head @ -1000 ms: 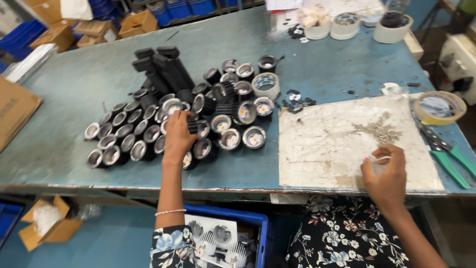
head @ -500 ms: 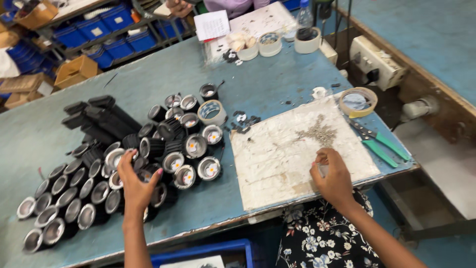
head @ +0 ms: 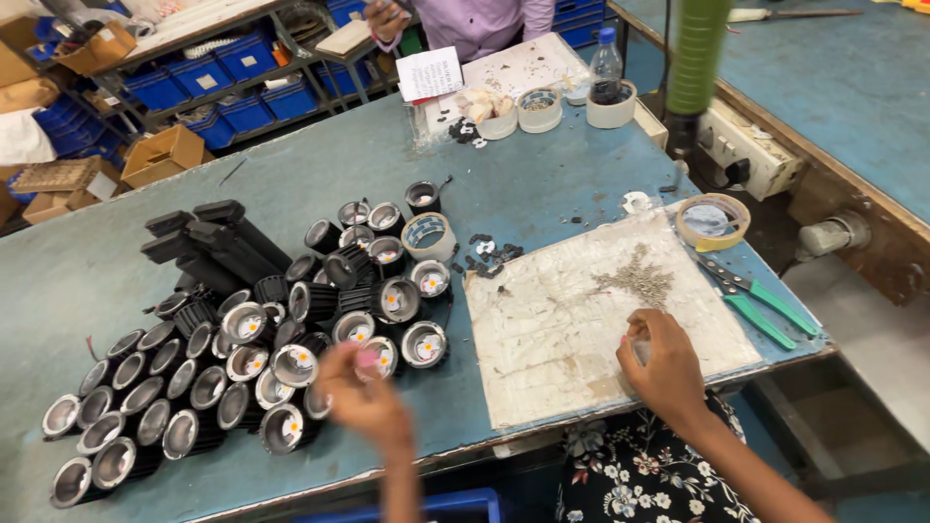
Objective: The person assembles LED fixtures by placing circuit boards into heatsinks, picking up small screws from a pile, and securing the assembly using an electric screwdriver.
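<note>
On the near left of the desk (head: 542,174), the blurred left hand (head: 363,392) hovers over the lamp housings (head: 291,334); its fingers cannot be told. They look rigid, light, best gripped by the rim. Right hand (head: 668,368) rests curled on the white board (head: 591,310), maybe pinching something small.

Left hand (head: 363,392) blurred, raised, fingers loosely curled, forearm running straight down out of view. Right hand (head: 664,363) to right of left hand, palm down, fingers bent inward, knuckles up, bare forearm angling down-right.

Blue-grey workbench (head: 542,174), shelves (head: 242,58) with blue bins (head: 223,68) behind.
</note>
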